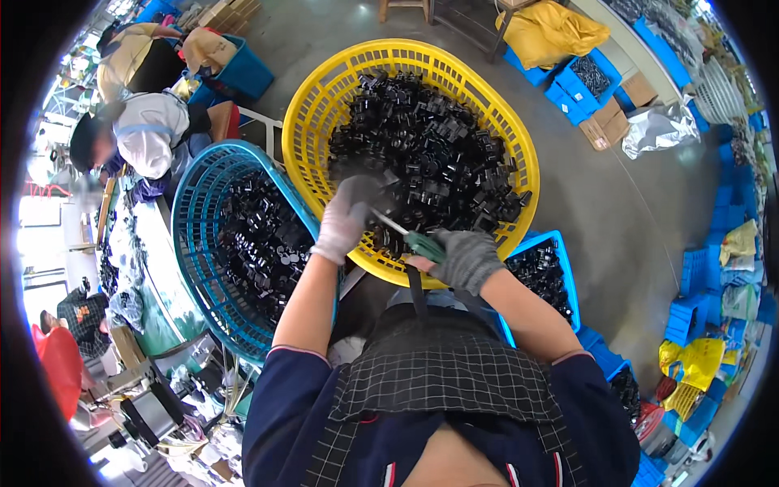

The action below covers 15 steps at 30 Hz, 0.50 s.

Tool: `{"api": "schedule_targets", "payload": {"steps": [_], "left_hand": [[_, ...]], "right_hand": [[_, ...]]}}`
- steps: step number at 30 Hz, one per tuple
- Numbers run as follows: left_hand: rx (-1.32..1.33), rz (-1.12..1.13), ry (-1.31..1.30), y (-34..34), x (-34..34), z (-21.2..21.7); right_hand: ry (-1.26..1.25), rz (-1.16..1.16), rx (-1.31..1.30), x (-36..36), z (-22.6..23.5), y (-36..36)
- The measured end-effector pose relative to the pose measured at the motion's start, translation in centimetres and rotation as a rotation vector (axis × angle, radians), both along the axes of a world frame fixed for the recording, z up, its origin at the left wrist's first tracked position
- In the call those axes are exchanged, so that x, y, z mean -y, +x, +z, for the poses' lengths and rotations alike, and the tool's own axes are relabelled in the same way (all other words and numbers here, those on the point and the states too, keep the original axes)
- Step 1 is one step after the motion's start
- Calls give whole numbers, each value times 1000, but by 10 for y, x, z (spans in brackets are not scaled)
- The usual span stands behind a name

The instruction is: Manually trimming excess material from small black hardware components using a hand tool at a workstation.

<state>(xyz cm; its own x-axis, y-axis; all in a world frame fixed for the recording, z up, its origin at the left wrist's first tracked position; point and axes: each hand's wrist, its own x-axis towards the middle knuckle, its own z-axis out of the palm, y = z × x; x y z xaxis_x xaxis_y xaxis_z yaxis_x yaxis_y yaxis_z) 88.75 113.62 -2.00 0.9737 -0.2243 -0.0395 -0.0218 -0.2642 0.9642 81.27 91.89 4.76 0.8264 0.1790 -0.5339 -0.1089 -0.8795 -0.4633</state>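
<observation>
In front of me is a yellow basket (519, 154) heaped with small black plastic parts (422, 146). My right hand (471, 261), in a grey glove, is closed round the green handle of a screwdriver (425, 246). Its thin metal shaft points up and left toward my left hand (354, 213). That hand, gloved in white and grey, is curled over the basket's near left side. Its fingers are blurred, and a dark shape at them is too smeared to name.
A teal basket (195, 268) of similar black parts stands at the left, against the yellow one. Near my right forearm is a blue crate (560, 243) of black parts. Two people (150, 130) are at the upper left. Blue bins (580, 89) and cardboard lie at the upper right.
</observation>
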Motion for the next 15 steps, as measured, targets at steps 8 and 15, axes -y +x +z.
{"api": "schedule_targets", "payload": {"steps": [8,15], "left_hand": [[-320,571,-350,-60,-126,-20],[-584,853,-848,-30,-29,-32]], "right_hand": [[118,315,86,-37,-7,-1],[84,15,96,23,-19,-16]]}}
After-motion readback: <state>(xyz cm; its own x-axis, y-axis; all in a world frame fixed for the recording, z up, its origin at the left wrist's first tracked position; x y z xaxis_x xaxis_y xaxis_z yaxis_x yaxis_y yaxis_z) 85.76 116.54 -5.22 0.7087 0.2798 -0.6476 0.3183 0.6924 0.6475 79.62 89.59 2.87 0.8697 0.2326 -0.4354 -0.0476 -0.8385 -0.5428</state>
